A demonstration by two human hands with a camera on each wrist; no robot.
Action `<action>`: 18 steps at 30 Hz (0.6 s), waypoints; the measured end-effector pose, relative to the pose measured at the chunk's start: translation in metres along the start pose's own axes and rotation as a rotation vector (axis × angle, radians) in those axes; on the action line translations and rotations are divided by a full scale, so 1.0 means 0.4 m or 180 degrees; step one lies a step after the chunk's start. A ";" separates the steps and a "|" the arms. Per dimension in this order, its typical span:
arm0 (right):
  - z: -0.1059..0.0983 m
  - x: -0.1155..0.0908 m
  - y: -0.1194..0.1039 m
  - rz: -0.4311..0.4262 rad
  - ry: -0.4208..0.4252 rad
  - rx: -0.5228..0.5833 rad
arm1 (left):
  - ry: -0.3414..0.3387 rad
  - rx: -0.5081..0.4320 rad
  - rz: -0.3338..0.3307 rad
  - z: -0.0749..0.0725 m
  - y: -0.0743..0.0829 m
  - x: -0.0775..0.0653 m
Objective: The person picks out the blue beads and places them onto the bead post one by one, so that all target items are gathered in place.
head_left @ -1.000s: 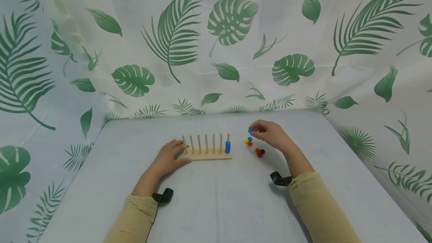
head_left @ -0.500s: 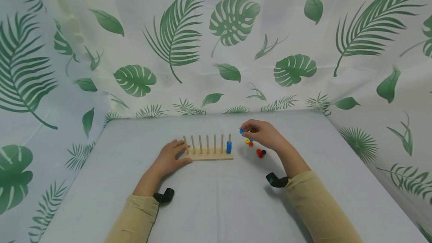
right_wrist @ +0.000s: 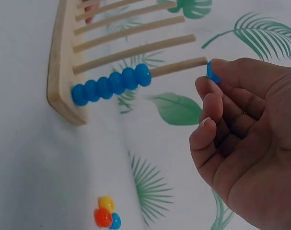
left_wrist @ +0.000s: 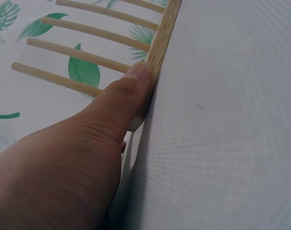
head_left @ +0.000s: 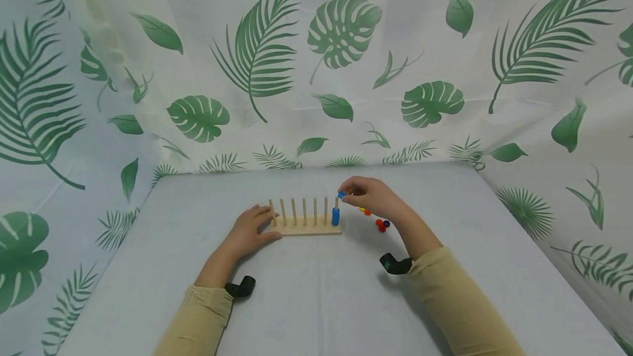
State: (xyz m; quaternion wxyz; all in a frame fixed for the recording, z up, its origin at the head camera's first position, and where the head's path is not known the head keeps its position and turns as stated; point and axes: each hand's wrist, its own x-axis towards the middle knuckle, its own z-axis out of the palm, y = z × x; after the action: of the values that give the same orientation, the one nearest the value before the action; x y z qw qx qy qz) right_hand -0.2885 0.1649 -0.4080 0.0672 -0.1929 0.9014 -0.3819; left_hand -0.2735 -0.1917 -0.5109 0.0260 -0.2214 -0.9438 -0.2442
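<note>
A wooden peg rack [head_left: 309,230] stands on the white table with its row of upright pegs. My left hand [head_left: 249,231] holds the rack's left end, the thumb [left_wrist: 135,79] against the front of the base and the fingers mostly hidden behind. Several blue beads [right_wrist: 116,82] are stacked on the rightmost peg [right_wrist: 176,67], whose upper part is bare. My right hand [head_left: 371,196] pinches one blue bead [right_wrist: 213,73] between thumb and forefinger, right at that peg's tip. Whether the peg has entered its hole cannot be told.
Right of the rack lie loose beads: a yellow one [right_wrist: 106,203], an orange-red one [right_wrist: 103,218] and a blue one [right_wrist: 116,221]. Nearer the front is another group of red beads [head_left: 380,224] with a dark blue bead [head_left: 387,223]. A leaf-printed cloth [head_left: 287,136] hangs behind.
My right hand has moved left with the blue bead, from above the loose beads to the top of the rightmost peg. The left hand has stayed on the rack.
</note>
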 end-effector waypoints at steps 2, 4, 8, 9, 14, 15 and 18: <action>0.005 0.003 -0.003 -0.0028 0.0000 -0.0024 | 0.0006 0.0009 0.0006 0.000 0.000 -0.001; 0.008 0.006 -0.004 -0.0082 0.0009 -0.0058 | 0.0013 0.0019 0.0011 0.000 0.000 -0.001; 0.017 0.011 -0.002 -0.0141 0.0000 -0.0092 | 0.0014 -0.0003 0.0004 0.001 0.000 0.000; 0.020 0.012 -0.002 -0.0140 -0.0008 -0.0102 | 0.0010 -0.0009 0.0000 0.001 0.000 0.000; 0.036 0.015 0.004 -0.0083 -0.0046 -0.0108 | 0.0004 -0.0008 -0.0001 0.002 -0.003 0.000; 0.039 0.015 0.006 -0.0074 -0.0062 -0.0106 | 0.0003 -0.0002 0.0003 0.002 -0.003 0.000; 0.048 0.016 0.015 -0.0050 -0.0112 -0.0065 | -0.0004 0.0003 0.0008 0.002 -0.003 0.001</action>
State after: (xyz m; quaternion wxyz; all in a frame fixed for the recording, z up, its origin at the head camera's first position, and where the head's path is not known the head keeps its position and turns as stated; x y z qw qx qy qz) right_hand -0.2910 0.1536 -0.4255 0.0781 -0.2073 0.9023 -0.3698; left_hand -0.2742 -0.1921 -0.5120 0.0258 -0.2228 -0.9436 -0.2435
